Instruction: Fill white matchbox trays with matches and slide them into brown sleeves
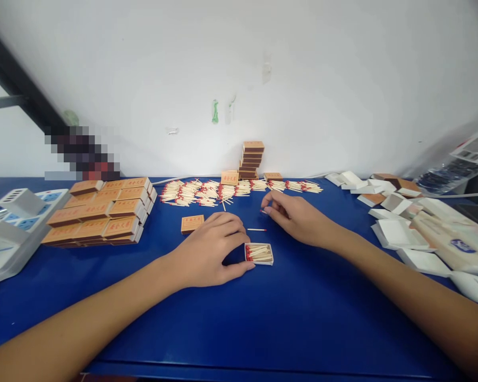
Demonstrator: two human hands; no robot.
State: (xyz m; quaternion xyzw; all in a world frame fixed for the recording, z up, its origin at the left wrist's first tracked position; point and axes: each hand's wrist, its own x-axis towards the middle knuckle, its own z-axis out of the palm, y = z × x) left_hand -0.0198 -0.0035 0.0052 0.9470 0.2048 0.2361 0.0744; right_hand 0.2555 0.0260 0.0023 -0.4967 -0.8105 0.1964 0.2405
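Two bare hands worked low over the blue table [239, 318]. The left hand [211, 249] lay palm down, its thumb and curled fingers closed narrowly against the left end of an inner tray [259, 253]. This tray sat flat on the table just right of that hand, near the middle of the view, and was filled with matches lying side by side, their red heads at the left end.

The right hand [297, 216] hovered a little farther back and to the right. Its thumb and forefinger were pinched tight on a match [262, 211], of which only the red tip showed at the fingertips. Between the two hands a single match [257, 229] lay loose on the table, touching neither hand, just behind the tray.

Behind the hands a long heap of matches [207, 192] stretched across the table near the wall. A tall stack of boxes [252, 159] stood behind the heap. One closed matchbox [191, 223] lay beside the left hand's knuckles. Farther left, rows of filled matchboxes [99, 212] were piled in layers, next to a grey power strip [11, 233]. Empty white trays [398, 233] lay scattered along the right side, well apart from the right hand.
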